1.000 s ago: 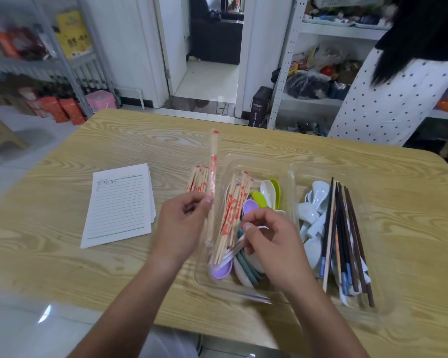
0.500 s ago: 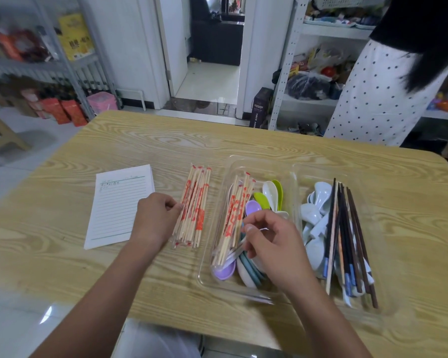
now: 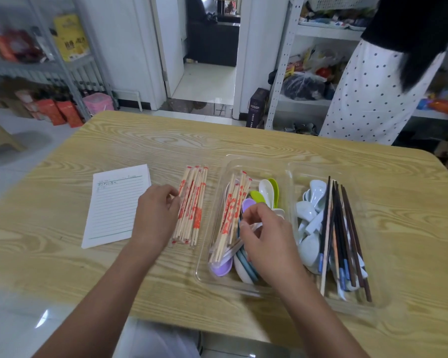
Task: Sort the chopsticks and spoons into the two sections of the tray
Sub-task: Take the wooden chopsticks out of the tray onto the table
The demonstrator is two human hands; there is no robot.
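A clear two-section tray (image 3: pixel 289 168) lies on the wooden table. Its left section holds paper-wrapped chopsticks (image 3: pixel 230 210) lying over coloured spoons (image 3: pixel 267 188). Its right section holds pale blue-white spoons (image 3: pixel 308 210) under dark chopsticks (image 3: pixel 343 228). A pile of wrapped chopsticks (image 3: pixel 193 202) lies on the table left of the tray. My left hand (image 3: pixel 154 215) rests against that pile's left edge with its fingertips touching it. My right hand (image 3: pixel 267 239) hovers over the left section, thumb and fingers pinched on a thin white spoon handle (image 3: pixel 255 226).
A lined notepad (image 3: pixel 117 202) lies left of the chopstick pile. A person in a polka-dot skirt (image 3: pixel 367 94) stands beyond the table's far right edge. Shelving racks line the left and right walls, with a doorway between them.
My left hand lowered one wrapped chopstick from above the tray onto the pile on the table and now rests beside it. My right hand stayed pinched over the left section.
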